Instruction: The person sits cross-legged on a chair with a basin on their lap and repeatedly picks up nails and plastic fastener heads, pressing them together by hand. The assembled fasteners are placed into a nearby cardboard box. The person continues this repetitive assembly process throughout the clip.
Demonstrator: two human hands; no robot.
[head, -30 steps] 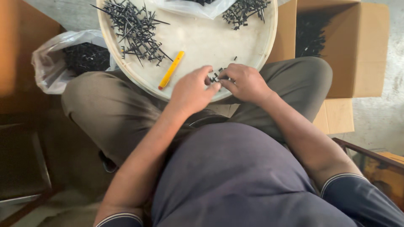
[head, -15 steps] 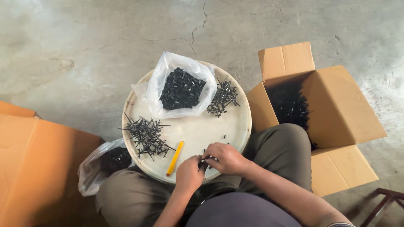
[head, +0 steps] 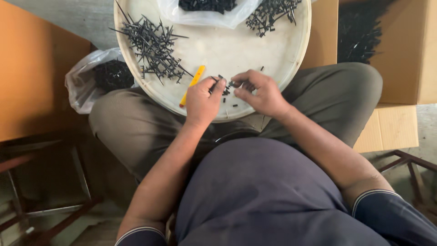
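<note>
A round cream tray (head: 255,50) rests on my lap. My left hand (head: 202,101) and my right hand (head: 259,93) meet at its near edge, both pinching small black plastic pieces (head: 225,86) between the fingertips. A few loose black bits lie on the tray just below the fingers. A yellow tool (head: 192,84) lies beside my left hand. A heap of thin black spiked parts (head: 152,45) covers the tray's left side, and a smaller heap (head: 271,13) sits at the far right.
A clear plastic bag of black pieces (head: 207,9) lies at the tray's far edge. Another bag of black parts (head: 102,77) sits by my left knee. An open cardboard box (head: 400,54) holding black parts stands on the right, an orange panel (head: 36,77) on the left.
The view has dropped and closed in on the tray. My hands remain together at the near edge, working the small black pieces.
</note>
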